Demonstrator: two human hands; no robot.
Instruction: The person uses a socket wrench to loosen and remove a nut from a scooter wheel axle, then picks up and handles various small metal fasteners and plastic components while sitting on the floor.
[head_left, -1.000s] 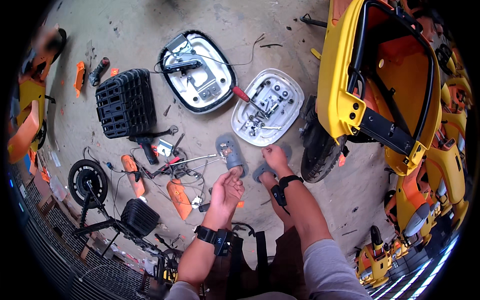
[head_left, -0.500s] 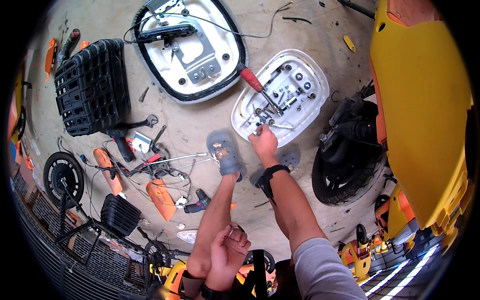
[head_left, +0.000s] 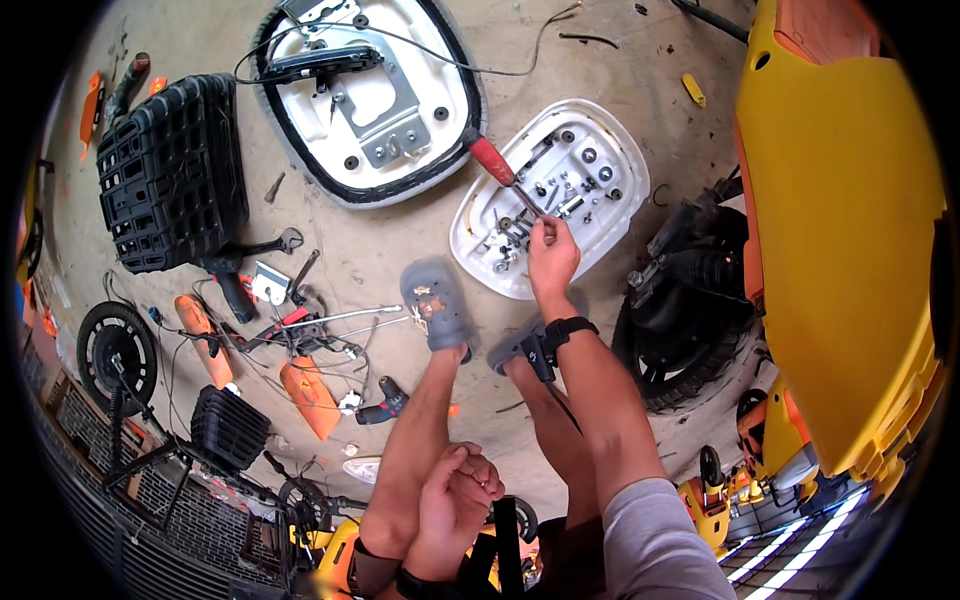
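Note:
My right hand [head_left: 553, 264] reaches over the near edge of a white plastic tray-like cover [head_left: 470, 262]. Its thumb and fingers are pinched together at the lower end of a red-handled ratchet [head_left: 491, 160]. They hide that end, so I cannot tell what they hold. The ratchet lies across the cover's far left rim. Inside are loose bolts, washers and a shiny socket [head_left: 570, 206]. My left hand [head_left: 455, 512] is curled closed, palm up, above my left leg near the lower edge; whatever is in its fingers is too small to make out.
A larger white shell [head_left: 375, 190] with a metal bracket lies at the far left of the cover. Black crate [head_left: 170, 175], adjustable wrench [head_left: 288, 240], drill [head_left: 385, 402] and orange panels [head_left: 310, 395] are on the left. A black tyre [head_left: 690, 360] and yellow body [head_left: 850, 230] stand right.
My right hand has moved from the bolts at the cover's near left up and right to the ratchet's lower end. My left hand stays curled in nearly the same place. The view has shifted slightly.

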